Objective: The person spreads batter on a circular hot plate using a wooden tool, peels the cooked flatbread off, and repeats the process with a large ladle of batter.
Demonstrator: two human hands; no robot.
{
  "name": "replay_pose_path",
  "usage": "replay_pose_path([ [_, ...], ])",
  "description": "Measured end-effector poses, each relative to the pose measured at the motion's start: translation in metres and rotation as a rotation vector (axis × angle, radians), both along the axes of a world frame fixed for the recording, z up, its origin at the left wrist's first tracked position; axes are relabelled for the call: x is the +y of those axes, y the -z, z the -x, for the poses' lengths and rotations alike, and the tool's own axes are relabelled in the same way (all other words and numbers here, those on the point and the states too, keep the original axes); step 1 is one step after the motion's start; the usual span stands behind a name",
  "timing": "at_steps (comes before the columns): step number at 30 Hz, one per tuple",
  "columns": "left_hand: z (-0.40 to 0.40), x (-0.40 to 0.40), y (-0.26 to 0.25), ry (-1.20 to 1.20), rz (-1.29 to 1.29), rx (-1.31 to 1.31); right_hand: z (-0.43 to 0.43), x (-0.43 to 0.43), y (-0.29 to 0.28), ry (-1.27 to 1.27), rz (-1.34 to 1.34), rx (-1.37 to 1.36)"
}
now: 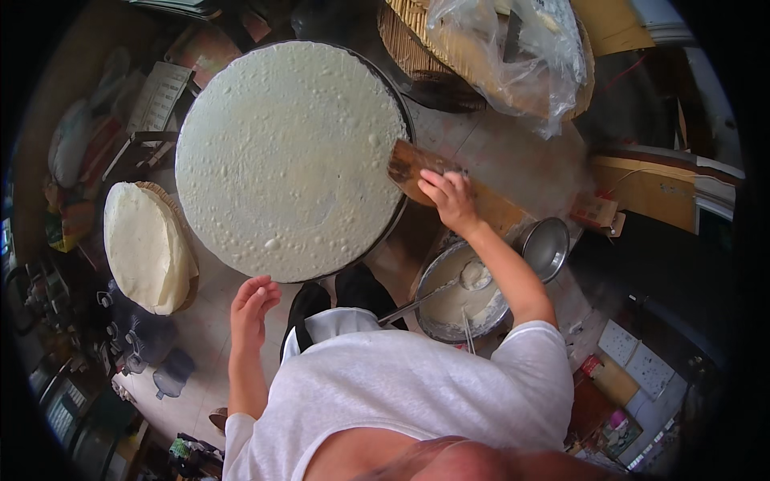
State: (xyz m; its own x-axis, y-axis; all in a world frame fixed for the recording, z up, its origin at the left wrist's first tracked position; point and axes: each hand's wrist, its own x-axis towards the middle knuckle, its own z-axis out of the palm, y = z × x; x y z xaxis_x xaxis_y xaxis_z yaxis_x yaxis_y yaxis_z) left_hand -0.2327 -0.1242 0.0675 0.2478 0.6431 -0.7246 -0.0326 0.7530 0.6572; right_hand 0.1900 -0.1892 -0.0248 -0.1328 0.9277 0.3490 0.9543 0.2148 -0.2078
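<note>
A large round griddle (411,129) with a dark rim is covered by a thin, pale, bubbled sheet of batter (289,162). My right hand (452,198) grips a flat wooden spreader (415,168) at the griddle's right edge. The spreader's far end reaches the rim of the batter sheet. Just below the griddle's lower left edge hovers my left hand (255,306), its fingers loosely bent and nothing visible in them. Beneath my right forearm stands a pot of batter (448,318), with a metal ladle (475,275) lying across it.
Left of the griddle, a stack of thin pancakes (144,249) rests on a woven round tray (191,264). A metal bowl (544,249) stands beside the pot. Woven baskets (415,45) with a clear plastic bag (511,60) are at upper right. Plastic water jugs (171,373) stand lower left.
</note>
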Motion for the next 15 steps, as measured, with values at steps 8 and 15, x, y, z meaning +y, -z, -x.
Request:
replay_pose_path([
  [8,-0.001,0.000,-0.001,0.034,-0.029,0.008,-0.006,0.057,-0.019,0.098,-0.124,0.056],
  [15,0.008,-0.009,-0.005,0.011,-0.020,0.032,0.016,-0.017,-0.011,0.258,0.084,0.416],
])
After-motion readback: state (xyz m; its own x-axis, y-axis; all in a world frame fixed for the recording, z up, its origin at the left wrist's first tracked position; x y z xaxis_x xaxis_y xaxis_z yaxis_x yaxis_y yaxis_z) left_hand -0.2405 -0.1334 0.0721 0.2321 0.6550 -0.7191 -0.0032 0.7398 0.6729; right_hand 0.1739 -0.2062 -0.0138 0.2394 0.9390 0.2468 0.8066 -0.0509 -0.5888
